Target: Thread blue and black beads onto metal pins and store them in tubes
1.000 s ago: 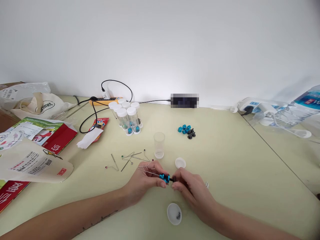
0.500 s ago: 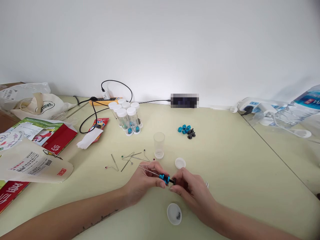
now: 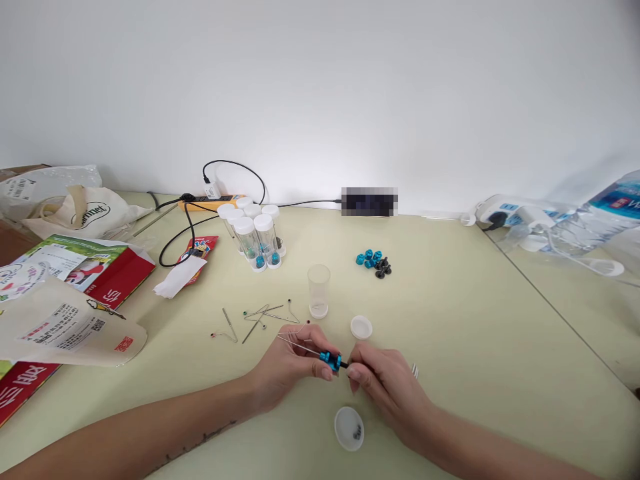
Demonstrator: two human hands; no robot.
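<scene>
My left hand (image 3: 290,365) pinches a thin metal pin (image 3: 299,345) that carries blue beads (image 3: 330,360) near its tip. My right hand (image 3: 383,383) is closed, its fingertips pressed on a small black bead at the end of that pin, right beside the blue ones. Both hands hover low over the pale green table (image 3: 450,320). Just below them lies a white lid (image 3: 349,427) with a few small black pieces in it. An open clear vial (image 3: 319,291) stands upright beyond the hands, with its white cap (image 3: 361,327) lying to the right.
Loose pins (image 3: 257,315) lie left of the vial. A cluster of capped vials (image 3: 253,233) stands further back, a pile of blue and black beads (image 3: 373,262) to the right. Bags and red-green packets (image 3: 75,280) fill the left; a power strip (image 3: 515,215) and water bottle (image 3: 607,207) sit at right.
My right hand's fingertips shifted slightly along the pin's end beside the blue beads. The left hand and everything on the table stayed put.
</scene>
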